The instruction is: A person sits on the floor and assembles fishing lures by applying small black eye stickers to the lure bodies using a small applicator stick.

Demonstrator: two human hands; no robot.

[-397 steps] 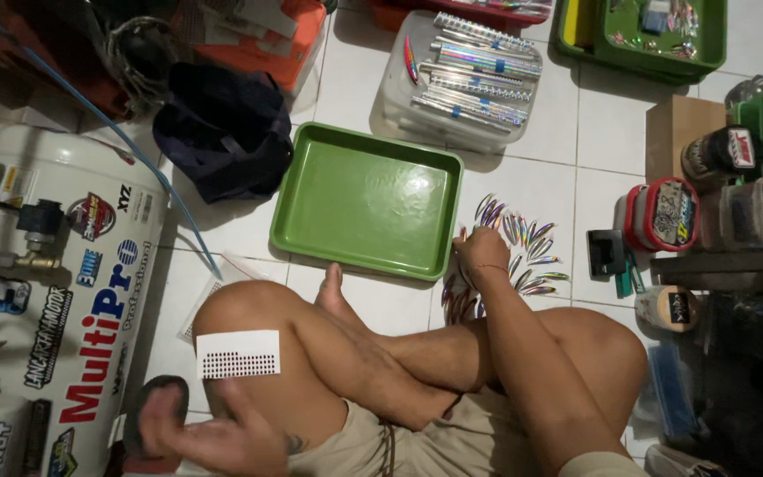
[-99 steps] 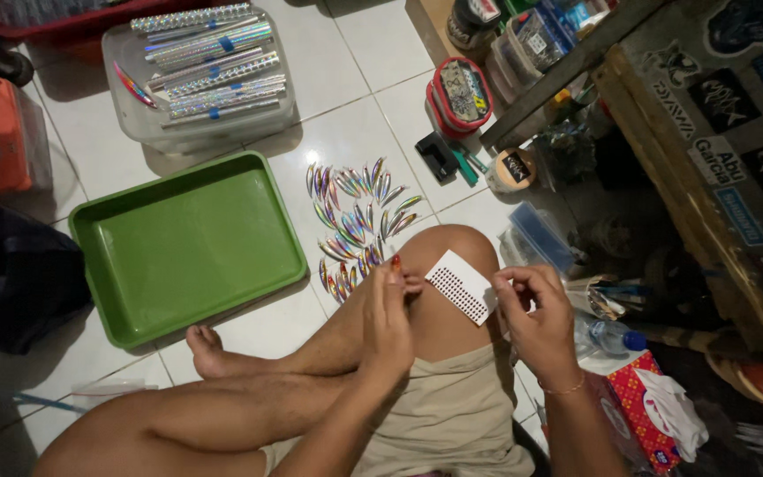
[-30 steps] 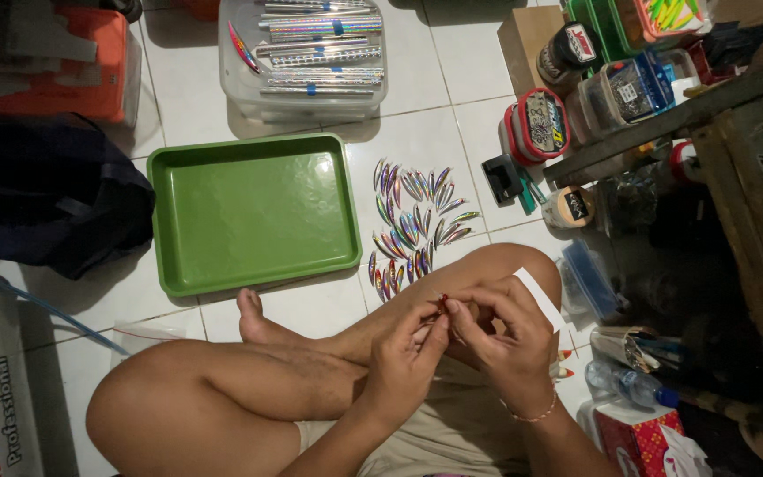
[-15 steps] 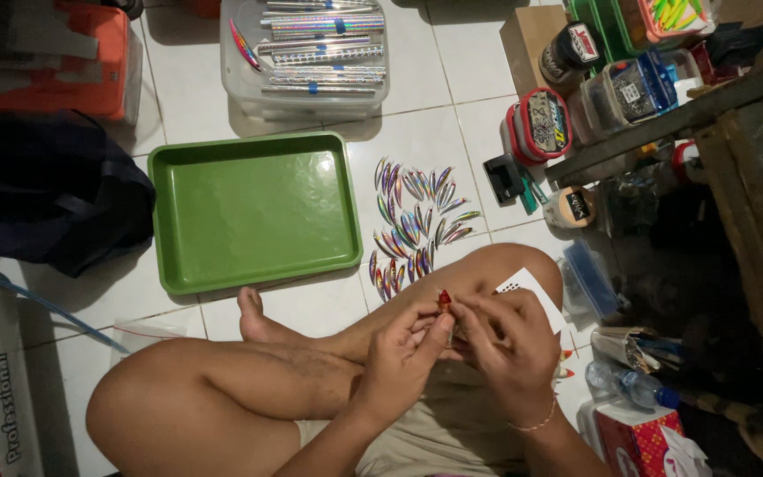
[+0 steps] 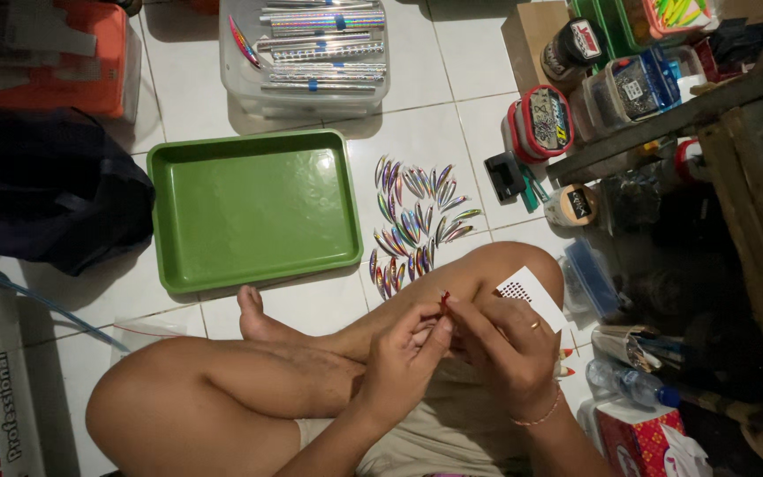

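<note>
— What's lying on the tiled floor (image 5: 452, 132), going left to right?

— A green tray (image 5: 253, 208), then iridescent fishing lures (image 5: 417, 225) just beside its right edge.

— And the hands?

— Left hand (image 5: 408, 353) and right hand (image 5: 505, 340) are meeting over the knee — fingertips pinching a small red lure (image 5: 444, 300). A white dotted card (image 5: 532, 296) is resting behind the right hand.
</note>
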